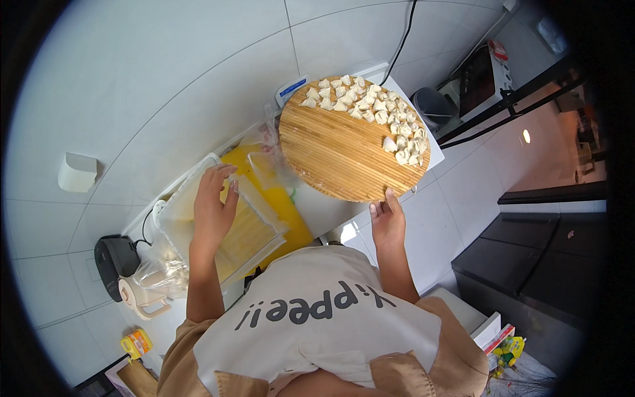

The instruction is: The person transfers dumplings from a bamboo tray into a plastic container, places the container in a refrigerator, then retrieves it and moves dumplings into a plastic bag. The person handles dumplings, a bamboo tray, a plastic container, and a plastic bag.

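My right hand [388,223] grips the near edge of a round bamboo board [337,154], with the thumb on top. Folded dumplings [364,101], many of them wonton-shaped, crowd the board's far and right side, and one [389,144] sits a little apart from the others. The left half of the board shows bare slats with specks of flour. My left hand [214,198] is held above a clear plastic bin [253,243], its thumb and fingers apart and nothing seen between them. Pale yellowish contents show faintly through the bin.
A yellow mat [290,223] lies under the bin. Clear plastic bags [268,164] sit between bin and board. To the left are a black appliance [116,265], a cream jug-like appliance [141,297] and a yellow bottle [136,343]. A dark bucket [431,106] stands beyond the counter.
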Demonstrator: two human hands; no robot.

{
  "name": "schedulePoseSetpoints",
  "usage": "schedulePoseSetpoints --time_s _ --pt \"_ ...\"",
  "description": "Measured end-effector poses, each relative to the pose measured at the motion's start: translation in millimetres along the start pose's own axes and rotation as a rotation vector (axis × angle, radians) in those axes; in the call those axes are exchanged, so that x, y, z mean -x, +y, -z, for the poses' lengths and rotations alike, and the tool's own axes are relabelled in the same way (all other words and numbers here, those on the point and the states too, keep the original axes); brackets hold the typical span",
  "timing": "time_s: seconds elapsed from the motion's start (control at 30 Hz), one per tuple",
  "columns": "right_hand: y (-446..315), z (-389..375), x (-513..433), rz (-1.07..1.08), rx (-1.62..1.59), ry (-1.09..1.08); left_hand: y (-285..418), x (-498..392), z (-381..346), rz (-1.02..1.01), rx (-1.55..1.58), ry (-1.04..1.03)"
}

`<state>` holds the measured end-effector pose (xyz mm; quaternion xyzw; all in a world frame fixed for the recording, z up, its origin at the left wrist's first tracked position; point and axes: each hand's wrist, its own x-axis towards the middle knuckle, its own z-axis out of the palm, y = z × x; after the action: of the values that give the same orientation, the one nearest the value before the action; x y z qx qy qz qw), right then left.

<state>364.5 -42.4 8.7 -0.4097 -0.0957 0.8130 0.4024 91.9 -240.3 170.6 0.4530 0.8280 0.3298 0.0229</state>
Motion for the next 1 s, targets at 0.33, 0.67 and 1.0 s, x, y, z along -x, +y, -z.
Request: schedulePoseSetpoints --time_s 0.33,0.67,1.0 --pt "64.6 72.2 -59.2 -0.073 -0.21 -0.407 -7.1 41.3 -22.4 -0.196 -0.037 0.028" --pt "53.2 16.0 -127.7 -0.042 -0.269 -0.117 -76.9 -264.9 -175.6 0.144 0.261 -0.319" --pt "49.2 37.0 -124.0 -0.044 -0.286 -0.087 -87.4 -280.1 -251.5 0.082 0.245 -0.267"
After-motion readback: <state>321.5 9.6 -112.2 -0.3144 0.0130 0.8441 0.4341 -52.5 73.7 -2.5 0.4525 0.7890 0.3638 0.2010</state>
